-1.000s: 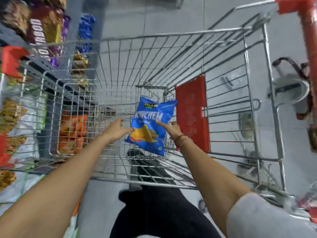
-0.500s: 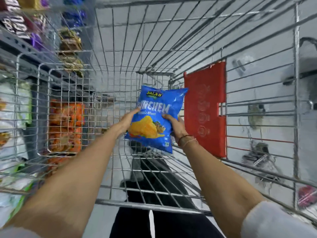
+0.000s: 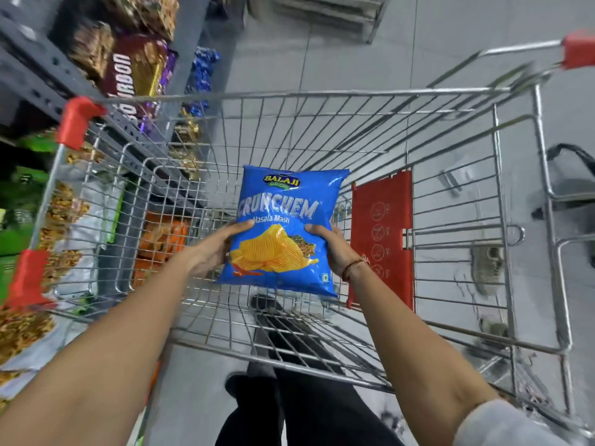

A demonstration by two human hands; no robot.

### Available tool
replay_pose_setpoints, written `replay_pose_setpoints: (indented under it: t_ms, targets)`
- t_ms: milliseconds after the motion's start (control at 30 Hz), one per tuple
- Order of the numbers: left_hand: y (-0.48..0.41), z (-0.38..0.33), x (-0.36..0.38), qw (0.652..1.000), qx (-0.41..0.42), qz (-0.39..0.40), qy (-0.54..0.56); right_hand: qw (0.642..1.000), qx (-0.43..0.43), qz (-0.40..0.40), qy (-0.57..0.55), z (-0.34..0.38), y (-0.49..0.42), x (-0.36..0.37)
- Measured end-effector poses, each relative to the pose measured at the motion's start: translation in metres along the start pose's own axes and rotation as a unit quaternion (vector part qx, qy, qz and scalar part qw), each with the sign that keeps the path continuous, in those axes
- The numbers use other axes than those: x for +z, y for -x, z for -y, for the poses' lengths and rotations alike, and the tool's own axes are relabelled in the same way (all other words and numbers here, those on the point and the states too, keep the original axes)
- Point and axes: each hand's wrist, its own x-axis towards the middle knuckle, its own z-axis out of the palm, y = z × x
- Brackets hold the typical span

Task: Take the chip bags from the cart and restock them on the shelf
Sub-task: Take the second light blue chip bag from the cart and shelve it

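Note:
A blue chip bag (image 3: 286,220) with yellow wavy chips printed on it is held upright over the wire shopping cart (image 3: 502,239). My left hand (image 3: 214,249) grips its left edge and my right hand (image 3: 335,249) grips its right edge, thumbs on the front. The bag faces me, lifted off the cart floor. No other bag shows inside the cart basket. The shelf (image 3: 42,78) with snack packs runs along the left, beyond the cart's side.
A red flap (image 3: 381,239) hangs inside the cart at the right. Orange packs (image 3: 161,243) and other snack bags fill the lower shelves at left. Brown and purple packets (image 3: 132,69) sit higher up. Grey tiled floor lies ahead and to the right.
Both hands closed on the blue bag and lifted it up from the cart floor; it now stands upright and nearer to me. The view pulled back from the cart.

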Motion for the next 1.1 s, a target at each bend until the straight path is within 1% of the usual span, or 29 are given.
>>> replay_pose_setpoints:
  t_ms: [67,167,233,300,400,500,633,700,867,1100]
  targets:
    - [0.018,-0.009,0.002,0.999,0.019,0.012,0.033,0.999,-0.006,0.033,0.009,0.014,0.008,0.009]
    - [0.049,-0.023,0.008,0.997,0.058,0.005,0.049,0.997,-0.023,0.075,0.029,0.036,0.019,0.026]
    - [0.069,-0.029,0.010,0.994,0.084,-0.014,0.061,0.994,-0.036,0.091,0.048,0.050,0.028,0.040]
    - [0.089,-0.033,0.010,0.989,0.115,-0.052,0.079,0.992,-0.050,0.105,0.055,0.064,0.038,0.056]
    - [0.124,-0.040,0.012,0.976,0.173,-0.097,0.088,0.988,-0.097,0.100,0.072,0.082,0.054,0.082]
    - [0.163,-0.050,0.013,0.958,0.237,-0.125,0.099,0.978,-0.153,0.092,0.105,0.102,0.072,0.114]
    - [0.228,-0.070,0.010,0.928,0.322,-0.171,0.074,0.954,-0.228,0.136,0.141,0.141,0.108,0.162]
    - [0.264,-0.080,0.005,0.909,0.360,-0.201,0.060,0.940,-0.263,0.165,0.145,0.161,0.130,0.187]
    - [0.361,-0.105,0.009,0.842,0.475,-0.254,0.031,0.900,-0.350,0.224,0.132,0.205,0.192,0.252]
    - [0.494,-0.120,0.022,0.732,0.593,-0.335,-0.020,0.825,-0.443,0.328,0.123,0.250,0.281,0.335]
